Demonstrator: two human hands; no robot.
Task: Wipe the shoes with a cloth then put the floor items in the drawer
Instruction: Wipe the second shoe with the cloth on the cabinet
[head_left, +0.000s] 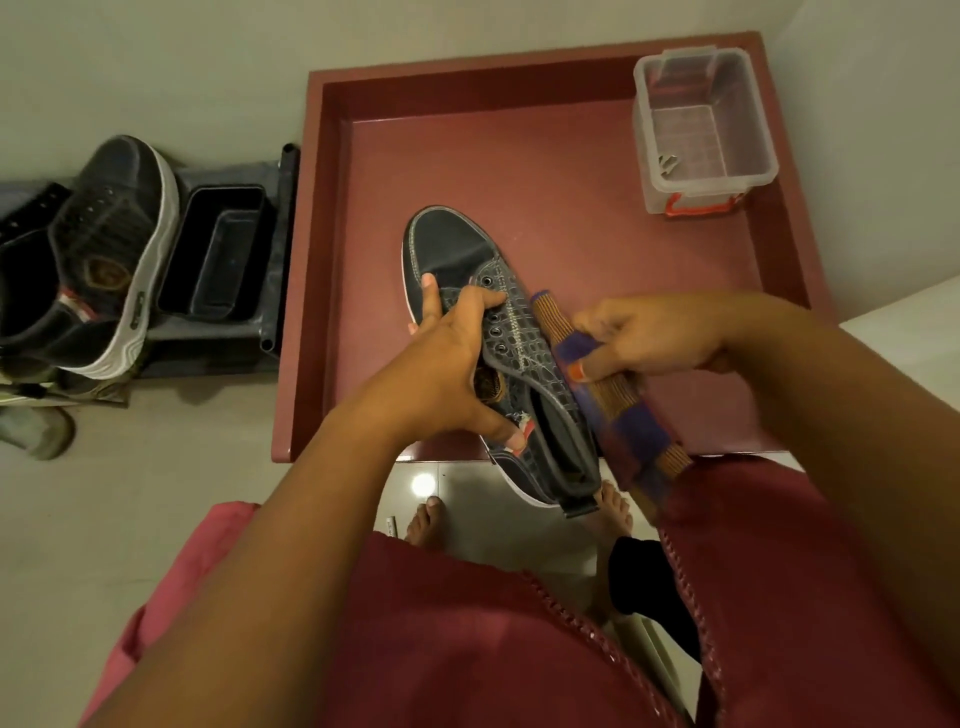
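- Step in hand: wiping; we judge the first half of the task is under way, the drawer half not yet begun.
- Left hand (452, 364) grips the dark shoe (498, 343) across the lacing, fingers curled over the eyelet row, thumb low near the collar; shoe is held in the air above the red drawer (332, 260), toe at 12 o'clock, heel at 6 o'clock toward our body.
- Right hand (654, 338) pinches the cloth (613, 400), a striped orange and blue piece, folded or rolled; thumb presses it from below; the cloth lies against the shoe's flank, at 3 o'clock of the shoe.
- Drawer stands pulled open; a clear plastic box (701, 130) sits in its corner at 1 o'clock; the rest of the drawer floor shows bare red.
- Second shoe (109, 249) lies at 9 o'clock, outside the drawer, resting on a grey rack (228, 249) with a dark tray; whether it is wiped we cannot tell.
- A pale shoe (36, 431) shows at 8 o'clock on the floor, partly cut off by the frame.
- Next move, our judgement: draw the cloth along the side panel from toe to heel; left grip must hold firm so the shoe does not twist; then turn the shoe to present the other flank and the sole edge.
- Floor items near our feet at 6 o'clock are too dim to name.
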